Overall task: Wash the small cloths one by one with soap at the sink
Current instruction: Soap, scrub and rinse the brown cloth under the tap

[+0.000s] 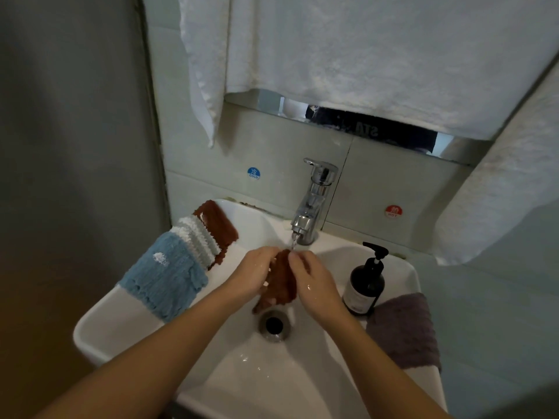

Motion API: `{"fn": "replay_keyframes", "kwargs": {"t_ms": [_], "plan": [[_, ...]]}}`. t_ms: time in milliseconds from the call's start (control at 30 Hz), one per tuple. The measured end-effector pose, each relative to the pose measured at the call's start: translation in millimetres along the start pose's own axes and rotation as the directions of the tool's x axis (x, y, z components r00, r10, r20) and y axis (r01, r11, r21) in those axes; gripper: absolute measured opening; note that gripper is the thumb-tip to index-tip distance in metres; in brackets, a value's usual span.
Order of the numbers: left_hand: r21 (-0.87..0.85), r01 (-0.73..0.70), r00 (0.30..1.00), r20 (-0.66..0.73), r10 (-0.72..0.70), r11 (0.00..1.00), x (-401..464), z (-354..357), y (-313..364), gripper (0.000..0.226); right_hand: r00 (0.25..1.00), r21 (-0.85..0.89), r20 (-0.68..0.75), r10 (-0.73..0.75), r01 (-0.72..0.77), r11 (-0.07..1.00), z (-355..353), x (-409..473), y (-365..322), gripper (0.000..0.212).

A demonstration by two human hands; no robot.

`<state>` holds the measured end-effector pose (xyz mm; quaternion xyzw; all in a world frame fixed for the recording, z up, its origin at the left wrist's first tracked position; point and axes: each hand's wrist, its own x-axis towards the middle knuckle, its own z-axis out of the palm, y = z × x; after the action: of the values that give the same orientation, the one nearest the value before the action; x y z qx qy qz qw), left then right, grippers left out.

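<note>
Brown cloth (279, 281) hangs bunched lengthwise btwn both hands over the basin, top end right under the tap stream (293, 244), lower end trailing just above the drain (273, 324), prob. so water runs down the whole strip and falls straight into the drain. Left hand (257, 275) grips its upper left side, fingers curled round the fabric; right hand (311, 282) pinches the top edge w/ fingertips, rest of the palm against the cloth's right side. Both hands look wet. Fabric looks like thick, ribbed microfibre, dark and heavy w/ water, so likely the wetting or rinsing step; no lather visible. On the sink (121, 316) left rim a stack waits overlapped: blue cloth (165, 279) nearest, fluffy w/ a small white logo, then a white-and-grey cloth (198, 238) w/ zigzag edge, then a second brown cloth (216, 222) at the back, all in reach of the left hand. Right rim carries a dark soap pump bottle (364, 282), glossy, pale label, and a purple cloth (403, 329) draped over the edge beside it, set apart from the others, maybe already done. Chrome faucet (314, 201), lever type; white towels (363, 55) hang above.
</note>
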<state>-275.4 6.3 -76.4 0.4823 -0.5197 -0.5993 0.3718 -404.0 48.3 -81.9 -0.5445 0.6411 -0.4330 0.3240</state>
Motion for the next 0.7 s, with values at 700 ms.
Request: {"fn": "replay_keyframes", "kwargs": {"t_ms": [700], "plan": [[0.353,-0.011,1.000,0.018,0.005,0.936,22,-44,-19,0.016,0.975,-0.198,-0.165,0.146,-0.178,0.964,-10,16,42,0.023]]}}
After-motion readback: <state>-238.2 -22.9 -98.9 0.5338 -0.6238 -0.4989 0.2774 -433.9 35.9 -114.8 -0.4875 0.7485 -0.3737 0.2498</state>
